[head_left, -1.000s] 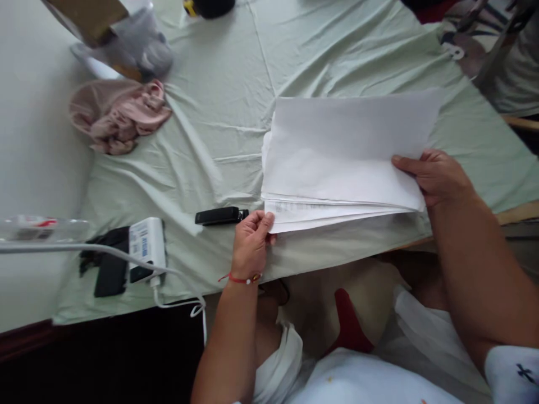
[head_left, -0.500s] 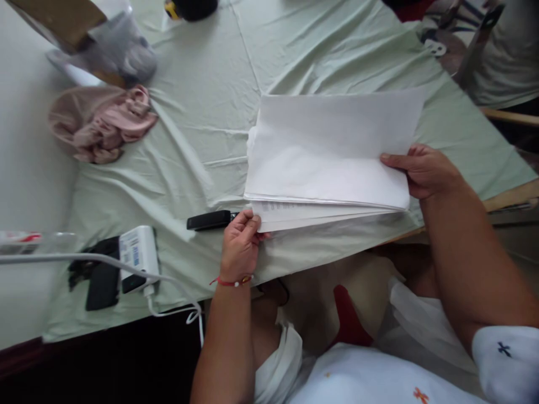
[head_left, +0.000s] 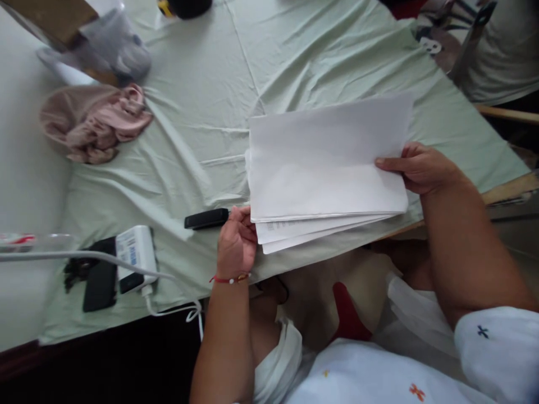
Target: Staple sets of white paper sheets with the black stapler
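Gripping the paper stack [head_left: 324, 163] at opposite edges, left hand [head_left: 236, 244] and right hand [head_left: 421, 168] beside the stapler [head_left: 206, 218].

Wrinkled pale green cloth [head_left: 210, 73] over a wooden-edged table [head_left: 505, 193], dark floor below, soft even daylight

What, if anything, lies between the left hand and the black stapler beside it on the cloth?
Nothing visible. The left hand pinches the near left corner of the paper stack, and the black stapler lies just to its left on bare green cloth, with no object between them.
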A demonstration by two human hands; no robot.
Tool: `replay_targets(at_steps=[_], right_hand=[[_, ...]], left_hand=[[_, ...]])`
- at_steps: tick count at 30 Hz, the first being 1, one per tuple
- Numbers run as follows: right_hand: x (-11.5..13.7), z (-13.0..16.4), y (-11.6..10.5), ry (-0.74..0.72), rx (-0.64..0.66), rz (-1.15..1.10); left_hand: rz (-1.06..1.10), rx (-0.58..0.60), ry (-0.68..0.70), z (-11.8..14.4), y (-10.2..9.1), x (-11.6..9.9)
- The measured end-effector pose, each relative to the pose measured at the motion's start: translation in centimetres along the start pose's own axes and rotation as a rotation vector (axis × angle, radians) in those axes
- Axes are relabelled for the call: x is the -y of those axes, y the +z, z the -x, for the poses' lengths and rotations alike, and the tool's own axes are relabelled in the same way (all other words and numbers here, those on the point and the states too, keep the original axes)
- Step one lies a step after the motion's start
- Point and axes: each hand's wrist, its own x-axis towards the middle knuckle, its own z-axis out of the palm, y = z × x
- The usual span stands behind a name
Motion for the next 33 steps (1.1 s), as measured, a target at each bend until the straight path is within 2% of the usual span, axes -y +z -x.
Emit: replay_targets(at_steps=[5,11,15,21,25,28,30,33], right_hand=[[-0.7,-0.5,1.0,-0.005,0.026,-0.025],[-1.8,-2.4,2.0,-0.156,-0.105,-0.021],[-2.0,-3.1,2.2,-0.218,-0.149,0.013],[-1.3,-2.1,2.5,-0.214,-0.073,0.011],[-1.1,-0.9,2.7,-0.163,0.028,0.037],[-1.3,-0.5,2.8,-0.052,0.115,0.108],[-1.5,-0.5,3.0,-0.024,0.114,0.133],[-1.7,-0.8,3.3,-0.145,-0.001,0.064]], left_hand=[[-0.041,-0.078,0.062,-0.5,-0.6,0.5],[-0.079,-0.106,0.171,-1.0,-0.5,0.7],[-0.034,-0.094,0.159,-1.0,-0.2,0.4],[0.057,-0.082,0.047,-0.7,0.0,0.1],[-0.003,-0.137,0.083,-0.7,0.0,-0.1],[-0.044,-0.118,0.197,-0.6,-0.4,-0.8],[-0.052,-0.080,0.259,-0.5,-0.8,-1.5],[-0.061,0.009,0.262,-0.4,-1.1,-2.0]])
